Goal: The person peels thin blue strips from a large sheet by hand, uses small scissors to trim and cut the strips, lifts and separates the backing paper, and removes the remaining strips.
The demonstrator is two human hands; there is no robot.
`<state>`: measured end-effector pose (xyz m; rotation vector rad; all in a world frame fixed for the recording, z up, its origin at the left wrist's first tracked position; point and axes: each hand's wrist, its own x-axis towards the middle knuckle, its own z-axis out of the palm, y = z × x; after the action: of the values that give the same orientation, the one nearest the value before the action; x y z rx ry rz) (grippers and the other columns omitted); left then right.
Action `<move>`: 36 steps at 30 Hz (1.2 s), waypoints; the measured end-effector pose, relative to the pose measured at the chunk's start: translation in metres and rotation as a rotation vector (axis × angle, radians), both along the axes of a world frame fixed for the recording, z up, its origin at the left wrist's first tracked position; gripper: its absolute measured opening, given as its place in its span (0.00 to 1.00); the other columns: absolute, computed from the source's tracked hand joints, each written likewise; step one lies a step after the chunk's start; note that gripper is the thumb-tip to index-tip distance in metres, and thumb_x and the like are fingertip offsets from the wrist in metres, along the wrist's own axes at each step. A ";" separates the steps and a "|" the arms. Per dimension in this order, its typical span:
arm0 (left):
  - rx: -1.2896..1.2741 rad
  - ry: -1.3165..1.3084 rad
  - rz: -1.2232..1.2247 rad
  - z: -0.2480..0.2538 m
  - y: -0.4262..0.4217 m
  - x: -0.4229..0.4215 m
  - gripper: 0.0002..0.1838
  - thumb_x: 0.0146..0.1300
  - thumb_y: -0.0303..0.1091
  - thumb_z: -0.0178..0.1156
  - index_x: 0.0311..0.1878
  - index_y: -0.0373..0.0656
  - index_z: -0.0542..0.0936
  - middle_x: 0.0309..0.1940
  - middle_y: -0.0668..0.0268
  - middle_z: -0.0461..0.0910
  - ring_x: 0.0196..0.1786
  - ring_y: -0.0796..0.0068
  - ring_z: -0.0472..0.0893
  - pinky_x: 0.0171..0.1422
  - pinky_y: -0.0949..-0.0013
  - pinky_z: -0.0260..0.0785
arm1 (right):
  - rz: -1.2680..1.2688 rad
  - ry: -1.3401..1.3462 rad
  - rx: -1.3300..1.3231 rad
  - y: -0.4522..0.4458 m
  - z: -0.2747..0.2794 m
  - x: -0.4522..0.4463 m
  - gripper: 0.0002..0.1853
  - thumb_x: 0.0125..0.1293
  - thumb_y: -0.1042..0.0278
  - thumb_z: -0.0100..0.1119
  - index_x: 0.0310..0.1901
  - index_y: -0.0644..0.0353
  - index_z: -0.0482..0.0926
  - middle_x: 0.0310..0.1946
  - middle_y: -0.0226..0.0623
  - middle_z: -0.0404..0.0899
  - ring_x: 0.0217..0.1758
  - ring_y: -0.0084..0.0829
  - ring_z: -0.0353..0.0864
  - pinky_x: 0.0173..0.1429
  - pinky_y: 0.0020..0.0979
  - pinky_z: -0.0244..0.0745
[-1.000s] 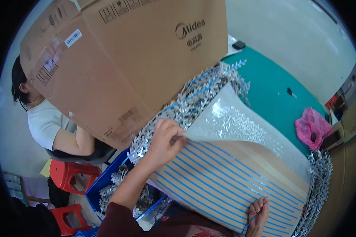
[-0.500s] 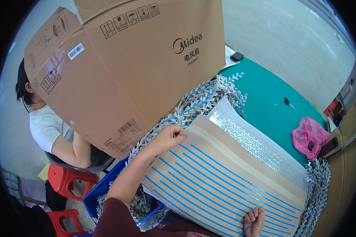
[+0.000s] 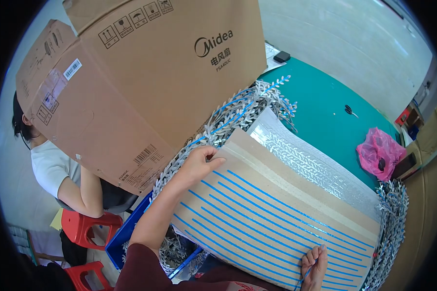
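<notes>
A brown cardboard sheet (image 3: 257, 194) lies tilted in front of me, lined with several parallel blue strips (image 3: 262, 216). At its upper left corner is my left hand (image 3: 201, 165), thumb on the sheet and fingers curled at the edge; the fingertips are partly hidden. Low on the right side of the sheet, my right hand (image 3: 315, 266) is closed around a thin blue strand (image 3: 304, 277), which hangs below the fingers. Silvery leaf-shaped garlands (image 3: 238, 114) with blue strips heap beyond my left hand. Under the sheet's far side shows a clear plastic-like sheet with a silver leaf pattern (image 3: 301, 150).
A large Midea carton (image 3: 155, 87) stands at the back left, partly hiding a seated person (image 3: 58, 165). Scissors (image 3: 350, 111) and a pink plastic bag (image 3: 379, 151) rest on the green table (image 3: 320, 102). A blue crate (image 3: 116, 245) and red stools (image 3: 90, 228) are at lower left.
The view has shifted slightly. My left thumb has straightened away from the index finger at the sheet's corner. My right hand has risen a little, still on the blue strand.
</notes>
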<state>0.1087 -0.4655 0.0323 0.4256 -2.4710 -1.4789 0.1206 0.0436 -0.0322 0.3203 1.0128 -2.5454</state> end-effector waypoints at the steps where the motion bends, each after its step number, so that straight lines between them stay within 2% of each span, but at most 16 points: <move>1: 0.007 -0.006 0.005 0.001 0.000 0.000 0.13 0.70 0.38 0.71 0.45 0.35 0.89 0.36 0.70 0.84 0.38 0.81 0.78 0.46 0.70 0.72 | -0.010 -0.002 0.006 -0.001 0.001 0.001 0.14 0.87 0.55 0.53 0.43 0.56 0.72 0.29 0.27 0.68 0.26 0.21 0.67 0.30 0.25 0.64; 9: 0.070 -0.008 0.021 0.003 0.003 0.000 0.12 0.71 0.37 0.70 0.46 0.36 0.88 0.36 0.71 0.84 0.39 0.82 0.78 0.47 0.72 0.72 | -0.026 -0.013 -0.002 -0.003 0.002 0.001 0.15 0.88 0.55 0.52 0.44 0.56 0.73 0.29 0.28 0.68 0.26 0.21 0.67 0.30 0.25 0.64; 12: 0.086 0.003 0.020 0.005 0.004 -0.001 0.14 0.70 0.37 0.69 0.46 0.33 0.87 0.36 0.67 0.85 0.39 0.79 0.80 0.45 0.68 0.73 | -0.019 -0.006 -0.006 -0.003 0.003 0.001 0.14 0.88 0.56 0.52 0.43 0.56 0.73 0.29 0.28 0.68 0.26 0.21 0.67 0.29 0.24 0.64; 24: 0.078 -0.006 0.013 0.010 0.007 0.001 0.13 0.71 0.36 0.69 0.45 0.33 0.87 0.34 0.68 0.84 0.37 0.82 0.78 0.43 0.70 0.72 | -0.006 0.006 0.025 -0.001 -0.001 0.001 0.14 0.87 0.56 0.52 0.43 0.55 0.72 0.29 0.27 0.67 0.26 0.20 0.67 0.30 0.24 0.63; 36: 0.052 0.036 0.032 -0.002 0.005 0.003 0.13 0.69 0.37 0.70 0.44 0.34 0.87 0.33 0.68 0.82 0.36 0.79 0.76 0.42 0.68 0.70 | 0.013 0.037 0.020 0.001 -0.003 0.001 0.13 0.87 0.55 0.54 0.45 0.54 0.73 0.30 0.27 0.68 0.27 0.20 0.67 0.31 0.24 0.65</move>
<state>0.1117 -0.4610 0.0306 0.4424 -2.3914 -1.5279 0.1214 0.0449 -0.0353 0.2722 1.0511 -2.5396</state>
